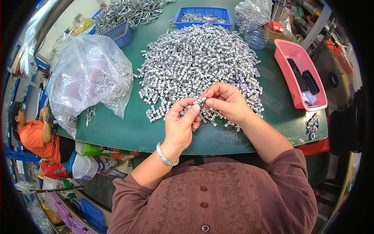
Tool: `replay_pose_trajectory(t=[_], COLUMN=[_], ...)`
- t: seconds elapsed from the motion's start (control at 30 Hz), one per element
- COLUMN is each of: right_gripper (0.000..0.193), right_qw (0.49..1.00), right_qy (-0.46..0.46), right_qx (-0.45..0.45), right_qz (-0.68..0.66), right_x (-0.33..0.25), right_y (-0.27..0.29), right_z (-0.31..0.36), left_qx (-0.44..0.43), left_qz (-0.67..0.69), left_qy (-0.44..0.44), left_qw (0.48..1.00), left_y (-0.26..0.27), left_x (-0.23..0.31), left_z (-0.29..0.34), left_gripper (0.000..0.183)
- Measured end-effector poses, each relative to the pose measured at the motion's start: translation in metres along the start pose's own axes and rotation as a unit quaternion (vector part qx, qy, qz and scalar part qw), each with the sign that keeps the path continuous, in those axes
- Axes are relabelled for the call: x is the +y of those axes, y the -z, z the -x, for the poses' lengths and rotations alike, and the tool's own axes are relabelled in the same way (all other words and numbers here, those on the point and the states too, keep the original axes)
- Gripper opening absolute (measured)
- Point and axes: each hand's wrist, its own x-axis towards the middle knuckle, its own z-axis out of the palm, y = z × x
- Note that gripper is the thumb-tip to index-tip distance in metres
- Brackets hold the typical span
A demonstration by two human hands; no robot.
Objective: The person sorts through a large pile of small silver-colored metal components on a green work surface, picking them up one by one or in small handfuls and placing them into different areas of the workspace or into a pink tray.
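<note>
A big heap of small silvery metal pieces (194, 58) covers the middle of the green table (136, 132). Just over its near edge, my left hand (181, 123) pinches a small silvery metal piece (200, 101) between thumb and fingers. From the other side, my right hand (226, 102) grips the same piece's far end between thumb and forefinger. Fingertips hide part of it, so its exact shape is hard to make out. Loose pieces lie on the table just beyond and beneath both hands.
A clear plastic bag (74, 74) with metal pieces stands left. Behind the heap is a blue tray (230, 17) of metal parts, beside metal rings (128, 15). On the right are a pink basket (286, 74) and a fan (333, 78). A person in orange (35, 138) is far left.
</note>
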Motion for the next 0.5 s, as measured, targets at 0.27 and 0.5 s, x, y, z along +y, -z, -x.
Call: replay_pose_trajectory(t=[0.27, 0.5], right_gripper=[0.010, 0.009], right_qw=[0.987, 0.982], right_qy=[0.075, 0.087], right_qx=[-0.003, -0.025], right_qz=[0.139, 0.163], right_x=[0.003, -0.001], right_y=[-0.007, -0.014], right_z=[0.005, 0.006], left_qx=[-0.046, -0.071], left_qz=[0.031, 0.089], left_qy=[0.043, 0.095], left_qw=[0.998, 0.989], left_y=[0.012, 0.023], left_x=[-0.004, -0.006], left_z=[-0.004, -0.008], left_gripper=[0.011, 0.010])
